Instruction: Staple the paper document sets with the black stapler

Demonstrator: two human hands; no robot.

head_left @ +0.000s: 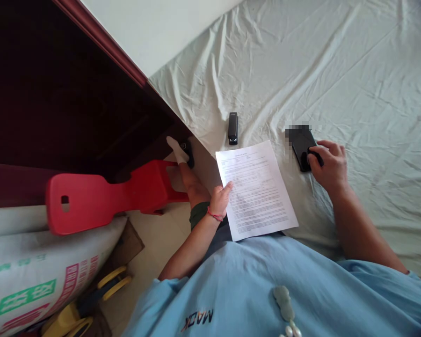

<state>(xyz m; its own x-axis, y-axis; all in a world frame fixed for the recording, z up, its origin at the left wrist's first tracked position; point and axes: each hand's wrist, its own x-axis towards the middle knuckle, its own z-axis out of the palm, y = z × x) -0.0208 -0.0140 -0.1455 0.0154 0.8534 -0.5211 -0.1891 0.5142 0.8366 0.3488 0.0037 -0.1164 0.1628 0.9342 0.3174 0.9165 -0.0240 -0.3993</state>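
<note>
My left hand (220, 200) grips the left edge of a sheet of printed paper (259, 192), thumb on top and the other fingers hidden underneath. The paper lies tilted over my lap and the bed's edge; whether it is one sheet or several I cannot tell. On the bed to its right is a black smartphone (299, 142) with a dark, reflective screen. My right hand (330, 168) has its thumb and bent forefinger closed on the phone's near right edge. A black stapler (233, 127) rests on the bed just beyond the paper's top edge, touched by neither hand.
A wrinkled pale sheet (379, 112) covers the bed. To the left stand a red plastic chair (87, 199) and dark red furniture (56, 103). Below the chair are a white printed sack (38, 267) and a yellow wheeled object (65, 320) on the floor.
</note>
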